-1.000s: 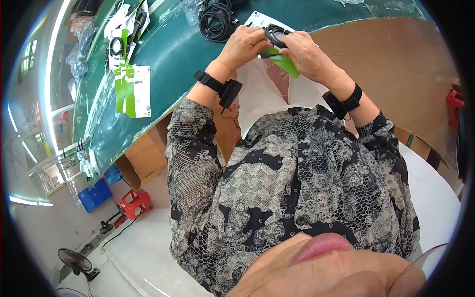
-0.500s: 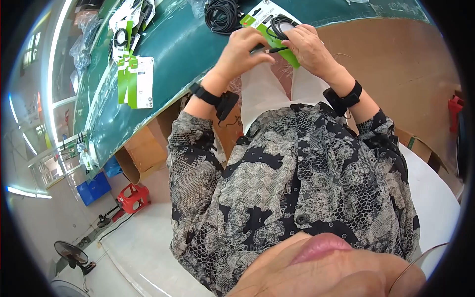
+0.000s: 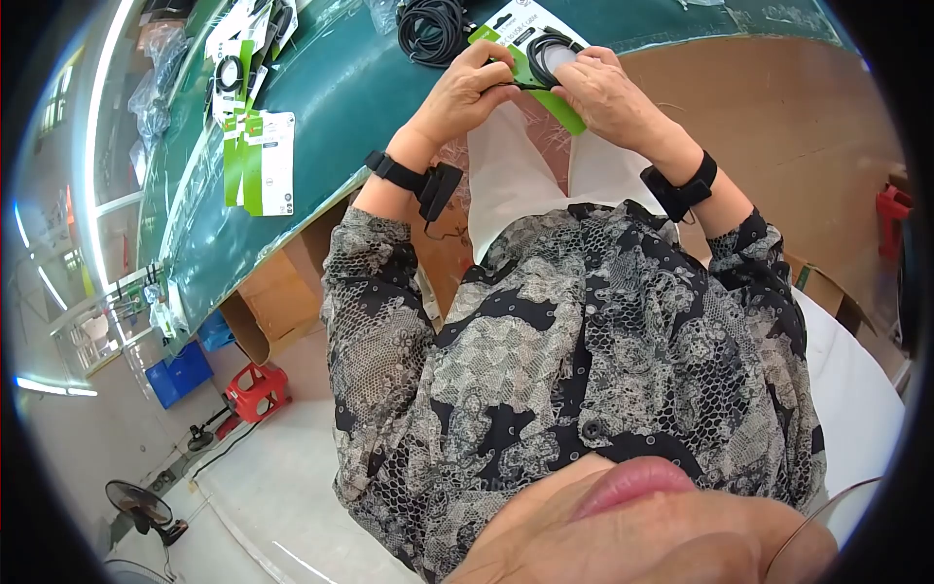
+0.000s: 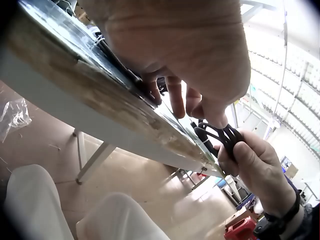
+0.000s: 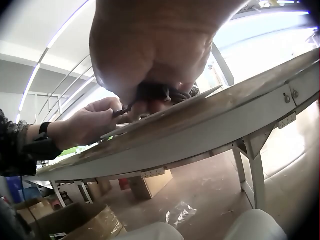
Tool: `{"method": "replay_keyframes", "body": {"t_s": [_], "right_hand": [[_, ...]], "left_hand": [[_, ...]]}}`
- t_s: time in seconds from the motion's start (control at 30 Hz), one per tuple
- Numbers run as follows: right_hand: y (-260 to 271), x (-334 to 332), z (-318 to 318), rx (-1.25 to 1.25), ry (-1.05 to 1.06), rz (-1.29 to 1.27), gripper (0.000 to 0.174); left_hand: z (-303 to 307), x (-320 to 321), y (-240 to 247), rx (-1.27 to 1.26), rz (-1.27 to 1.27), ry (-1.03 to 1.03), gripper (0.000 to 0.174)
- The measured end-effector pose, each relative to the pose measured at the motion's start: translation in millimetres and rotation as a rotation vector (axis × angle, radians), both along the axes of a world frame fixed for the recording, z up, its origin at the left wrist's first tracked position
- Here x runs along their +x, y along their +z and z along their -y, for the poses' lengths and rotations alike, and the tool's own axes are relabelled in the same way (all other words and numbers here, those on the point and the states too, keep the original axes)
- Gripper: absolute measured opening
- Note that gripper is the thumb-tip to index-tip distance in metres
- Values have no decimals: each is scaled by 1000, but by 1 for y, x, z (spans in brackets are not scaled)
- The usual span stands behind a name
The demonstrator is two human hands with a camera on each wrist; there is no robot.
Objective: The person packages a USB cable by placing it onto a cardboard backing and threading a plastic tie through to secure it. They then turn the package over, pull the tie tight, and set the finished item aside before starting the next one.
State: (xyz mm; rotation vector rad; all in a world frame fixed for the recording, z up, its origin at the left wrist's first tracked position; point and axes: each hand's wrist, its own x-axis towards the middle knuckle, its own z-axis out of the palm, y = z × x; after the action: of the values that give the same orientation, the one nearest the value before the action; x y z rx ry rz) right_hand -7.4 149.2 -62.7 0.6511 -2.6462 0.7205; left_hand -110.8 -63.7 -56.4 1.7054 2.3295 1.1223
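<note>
In the head view, the left hand (image 3: 455, 103) pinches the end of a black cable between thumb and fingers. Opposite it, the right hand (image 3: 611, 101) holds the coiled black cable (image 3: 547, 54) against a green and white printed card (image 3: 520, 21). A short stretch of cable spans the two hands. Seen from the left wrist, the right hand (image 4: 260, 172) has its thumb on the loops of the coil (image 4: 229, 139). In the right wrist view the left hand (image 5: 90, 122) has the dark cable end at its fingertips; the right hand's fingers are partly hidden.
Another black cable bundle (image 3: 431, 33) lies on the green table (image 3: 341, 97) beyond the left hand. Printed cards (image 3: 269, 164) and carded cables (image 3: 230, 74) are at the left. Clear plastic bags (image 3: 156, 92) lie past them. A brown cardboard box (image 3: 282, 292) is below the table edge.
The left hand's thumb and fingers, spread apart half a second ago, have closed on the cable end. The card is more exposed than one second ago, and the right hand keeps hold of the coil.
</note>
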Motion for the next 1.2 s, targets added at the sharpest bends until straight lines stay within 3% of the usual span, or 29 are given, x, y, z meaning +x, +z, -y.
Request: {"method": "replay_keyframes", "body": {"t_s": [0.23,0.33,0.37,0.47,0.5,0.6,0.7,0.8,1.03,1.2], "right_hand": [[-1,0,-4,13,16,52,11],[5,-2,-15,-70,-17,-18,10],[6,-3,-21,-159,-38,-95,12],[17,4,-35,-239,-2,-142,18],[23,10,-38,-229,65,-105,21],[34,16,-36,-172,132,-97,26],[36,29,-27,-94,86,-127,27],[30,37,-11,28,-172,-284,28],[20,45,-8,67,-137,-322,37],[14,47,-13,77,-54,-301,45]], "left_hand": [[0,-1,1,1,193,36,15],[-11,23,14,223,-513,437,15],[-9,33,17,228,-521,438,15],[-2,64,16,157,882,451,17],[-5,67,12,165,887,457,17],[-23,59,4,686,1540,-26,24],[-38,77,0,634,1443,145,25],[-51,95,-2,650,1382,216,25],[-54,123,-17,815,1378,197,22],[-60,130,-20,924,1352,293,27]]}}
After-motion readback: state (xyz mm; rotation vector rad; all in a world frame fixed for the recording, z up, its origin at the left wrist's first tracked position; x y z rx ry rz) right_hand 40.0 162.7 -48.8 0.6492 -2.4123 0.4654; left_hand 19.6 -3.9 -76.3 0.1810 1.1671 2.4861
